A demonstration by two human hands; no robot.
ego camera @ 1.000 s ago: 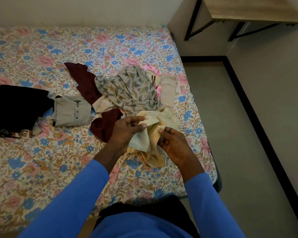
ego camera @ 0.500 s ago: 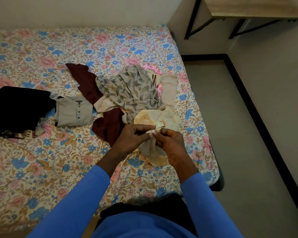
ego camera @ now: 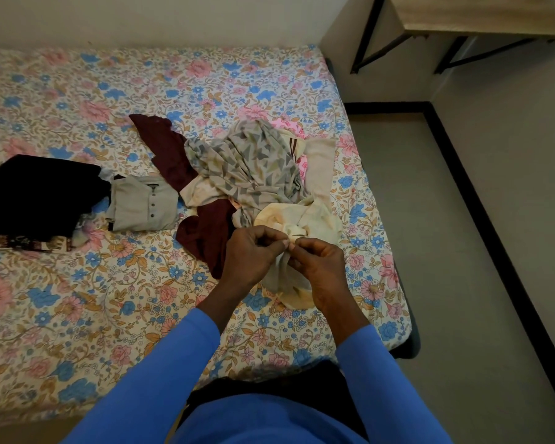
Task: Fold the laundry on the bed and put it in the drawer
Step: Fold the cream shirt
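A cream garment (ego camera: 314,219) lies crumpled at the near right of the floral bed (ego camera: 109,299). My left hand (ego camera: 250,254) and my right hand (ego camera: 318,264) meet over it, both pinching one bunched part of its fabric between thumb and fingers. Part of the garment hangs below my hands onto the sheet. Behind it sits a loose pile: a grey shirt with a triangle print (ego camera: 253,168), a maroon garment (ego camera: 167,149) and a pink piece (ego camera: 289,128). A folded grey buttoned shirt (ego camera: 141,203) and a folded black garment (ego camera: 42,193) lie to the left.
The bed's right edge runs beside a grey floor (ego camera: 446,251) with a black skirting strip. A wooden table (ego camera: 487,14) on black legs stands at the top right corner. A patterned cloth (ego camera: 23,242) lies under the black garment.
My hands have come together on the cream garment, gathering its fabric to one point; earlier they held it apart, spread wider.
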